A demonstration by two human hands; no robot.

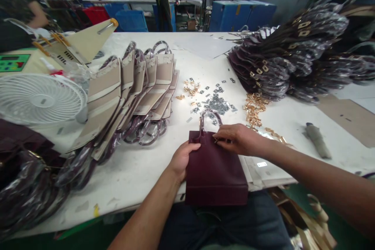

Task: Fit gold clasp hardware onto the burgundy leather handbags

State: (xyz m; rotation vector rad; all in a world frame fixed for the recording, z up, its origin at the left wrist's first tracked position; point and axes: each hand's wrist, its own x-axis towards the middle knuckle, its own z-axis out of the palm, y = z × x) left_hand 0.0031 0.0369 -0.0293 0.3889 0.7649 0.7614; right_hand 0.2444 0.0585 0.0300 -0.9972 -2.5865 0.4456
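Observation:
A dark maroon bag panel (215, 174) with a plastic-wrapped handle (208, 116) lies at the white table's (134, 172) near edge, overhanging toward my lap. My left hand (182, 159) grips its left side, thumb on top. My right hand (238, 139) rests on the panel's top edge, fingers pinched at a small piece I cannot make out. Just beyond lie scattered silver metal clips (215, 102) and gold fittings (254, 110).
Beige-backed bag panels (137, 90) fan out at left, a dark wrapped stack (281, 58) at right. A white fan (39, 99) and a machine (58, 52) sit far left. A grey object (318, 140) lies at right. People stand in the background.

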